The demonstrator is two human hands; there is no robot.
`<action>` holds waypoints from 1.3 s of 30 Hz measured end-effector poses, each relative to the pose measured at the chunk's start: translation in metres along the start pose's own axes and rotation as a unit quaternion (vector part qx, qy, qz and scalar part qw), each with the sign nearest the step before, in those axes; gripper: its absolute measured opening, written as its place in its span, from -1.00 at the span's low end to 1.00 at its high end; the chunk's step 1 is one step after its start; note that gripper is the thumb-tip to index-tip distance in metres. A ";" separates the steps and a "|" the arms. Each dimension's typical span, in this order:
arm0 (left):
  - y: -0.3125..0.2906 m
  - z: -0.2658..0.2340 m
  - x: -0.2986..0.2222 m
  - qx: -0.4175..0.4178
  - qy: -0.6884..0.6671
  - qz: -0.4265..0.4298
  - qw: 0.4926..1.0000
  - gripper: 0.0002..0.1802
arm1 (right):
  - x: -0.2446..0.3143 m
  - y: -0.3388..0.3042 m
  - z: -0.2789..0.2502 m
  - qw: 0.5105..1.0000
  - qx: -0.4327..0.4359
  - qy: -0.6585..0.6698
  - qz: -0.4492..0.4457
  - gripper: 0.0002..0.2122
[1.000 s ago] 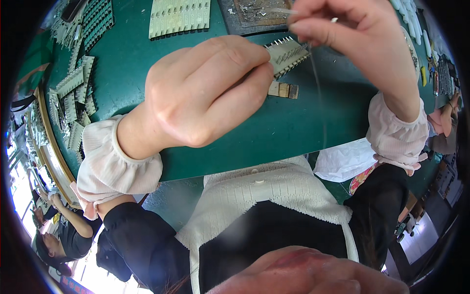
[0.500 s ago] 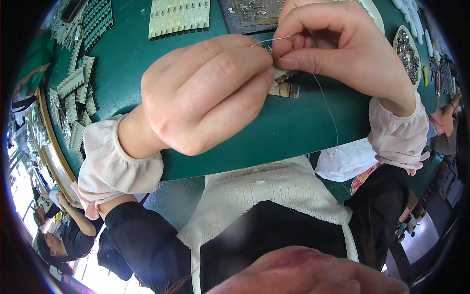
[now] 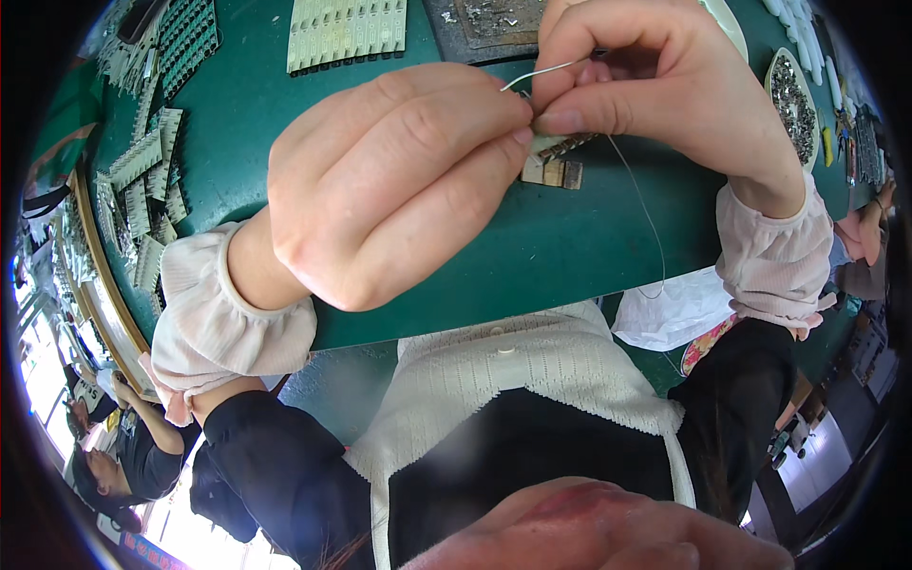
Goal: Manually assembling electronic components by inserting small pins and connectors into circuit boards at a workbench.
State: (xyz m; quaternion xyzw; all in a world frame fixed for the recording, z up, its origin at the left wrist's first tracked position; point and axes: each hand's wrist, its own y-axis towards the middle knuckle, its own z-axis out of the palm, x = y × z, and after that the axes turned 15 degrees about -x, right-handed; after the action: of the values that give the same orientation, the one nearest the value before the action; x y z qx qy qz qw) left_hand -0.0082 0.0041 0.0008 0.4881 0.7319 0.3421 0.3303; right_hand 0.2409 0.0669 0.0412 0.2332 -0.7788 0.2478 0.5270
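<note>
My left hand (image 3: 394, 185) is closed in a pinch, back of the hand up; its fingertips meet those of my right hand, and what they grip is hidden. My right hand (image 3: 655, 109) is closed too, pinching a thin silvery wire (image 3: 540, 72). A short bend of this wire spans the gap between both hands, and a long loose loop hangs past the table's front edge. Below the fingertips a small pale strip with a toothed edge (image 3: 568, 147) shows in part. Under that lies a small wooden block (image 3: 553, 174) on the green table (image 3: 494, 256).
Pale circuit-board strips (image 3: 347, 33) lie at the back, with more piled at left (image 3: 142, 180). A dark board (image 3: 494, 27) stands behind my hands. At right are a dish of small metal parts (image 3: 790, 104) and some tools (image 3: 845, 142). A white bag (image 3: 670, 309) hangs below the edge.
My left hand has shifted slightly left and down. The wire's short bend between the hands sits a little higher, and its hanging loop has swung slightly right.
</note>
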 end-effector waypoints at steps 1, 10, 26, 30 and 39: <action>0.000 0.000 0.000 0.000 0.000 0.000 1.000 -0.58 | -0.003 0.002 -0.001 1.000 0.006 0.012 0.011 -0.86; 0.000 0.000 0.000 0.012 -0.010 0.001 1.000 -0.56 | 0.000 0.000 -0.002 0.999 0.025 0.025 0.007 -0.86; 0.004 -0.001 -0.005 0.001 -0.051 -0.092 0.994 -0.73 | 0.023 -0.010 -0.010 0.981 -0.190 0.043 0.008 -0.91; 0.015 0.005 -0.005 -0.048 -0.175 -0.463 0.868 -0.88 | 0.018 -0.012 -0.008 0.978 -0.189 -0.027 -0.080 -0.91; 0.024 -0.001 0.019 -0.138 -0.374 -0.724 0.564 -0.90 | 0.003 -0.010 0.010 0.842 -0.304 -0.363 -0.258 -0.92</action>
State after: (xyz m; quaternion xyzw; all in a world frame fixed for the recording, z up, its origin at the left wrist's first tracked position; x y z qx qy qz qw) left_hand -0.0033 0.0285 0.0181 -0.1721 0.5952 -0.1274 0.7745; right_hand 0.2392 0.0530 0.0426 0.3272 -0.8623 -0.2485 0.2960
